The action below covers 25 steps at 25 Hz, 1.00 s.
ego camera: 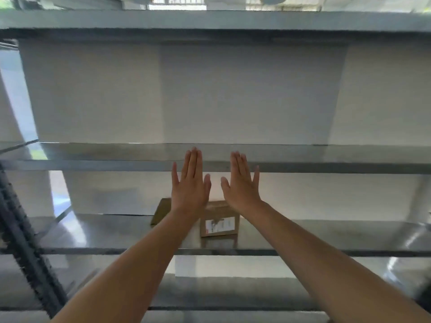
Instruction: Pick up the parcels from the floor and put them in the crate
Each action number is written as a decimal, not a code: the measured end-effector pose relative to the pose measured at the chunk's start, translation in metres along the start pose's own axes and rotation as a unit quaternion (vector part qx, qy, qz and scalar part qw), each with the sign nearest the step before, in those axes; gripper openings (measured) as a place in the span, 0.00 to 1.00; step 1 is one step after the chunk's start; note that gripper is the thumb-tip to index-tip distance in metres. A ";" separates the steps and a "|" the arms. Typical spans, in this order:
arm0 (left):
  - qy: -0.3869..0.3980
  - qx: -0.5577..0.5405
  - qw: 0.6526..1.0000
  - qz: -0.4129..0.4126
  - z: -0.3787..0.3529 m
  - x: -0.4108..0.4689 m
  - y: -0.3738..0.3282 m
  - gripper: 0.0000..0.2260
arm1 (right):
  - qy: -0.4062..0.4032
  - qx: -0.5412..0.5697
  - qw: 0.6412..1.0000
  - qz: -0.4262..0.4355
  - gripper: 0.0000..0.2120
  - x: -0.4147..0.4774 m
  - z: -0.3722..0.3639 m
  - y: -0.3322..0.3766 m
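Far to the left of the fingers, a dark perforated metal upright slants up the side of a grey steel shelving rack. The rack's shiny tiers run straight across at several heights. White flat panels close the back of the rack behind the fingertips and above them.

Below the left fingers, partly hidden by that wrist, a flat brown cardboard piece leans at the back of a lower shelf. Its long side slopes up to the right.

The left hand is raised with its back toward the person. Its fingers are straight and close together, pointing up across the front edge of the middle shelf. The thumb is spread toward the other hand. It holds nothing and touches nothing that I can see.

Below the gap between the two hands, a small brown cardboard parcel with a white printed label stands on the lower shelf near its front edge. Its labelled face is turned toward the person. Both wrists cover its top, so its long axis cannot be told.

The right hand mirrors the left. Its fingers are straight and slightly fanned, with the thumb out. It is empty and apart from the parcel.
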<state>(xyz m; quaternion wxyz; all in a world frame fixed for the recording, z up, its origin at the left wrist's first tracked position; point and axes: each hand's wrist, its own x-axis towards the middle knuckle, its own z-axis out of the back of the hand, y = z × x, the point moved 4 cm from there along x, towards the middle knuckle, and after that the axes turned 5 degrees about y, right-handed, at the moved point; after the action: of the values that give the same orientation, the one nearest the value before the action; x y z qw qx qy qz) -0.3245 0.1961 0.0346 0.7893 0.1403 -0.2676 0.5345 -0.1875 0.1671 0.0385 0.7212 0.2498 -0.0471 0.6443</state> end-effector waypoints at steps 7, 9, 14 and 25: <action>0.027 -0.098 0.982 -0.157 -0.032 -0.024 -0.232 0.27 | -0.048 -0.085 0.985 -0.146 0.32 -0.102 0.079 -0.197; 0.028 -0.116 0.971 -0.206 -0.038 -0.044 -0.286 0.27 | -0.059 -0.101 0.976 -0.185 0.32 -0.137 0.099 -0.239; 0.032 -0.167 0.934 -0.313 -0.044 -0.085 -0.404 0.28 | -0.102 -0.141 0.939 -0.298 0.32 -0.233 0.144 -0.321; 0.118 -0.253 0.848 -0.451 -0.095 -0.168 -0.555 0.28 | -0.077 -0.182 0.851 -0.486 0.32 -0.364 0.156 -0.441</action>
<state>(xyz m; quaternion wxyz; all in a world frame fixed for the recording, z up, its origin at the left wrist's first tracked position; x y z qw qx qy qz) 0.1635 -0.1010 -0.1034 0.9773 -0.0231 -0.2052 0.0462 0.2122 -0.2482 -0.1001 0.9689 0.1545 -0.0916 0.1703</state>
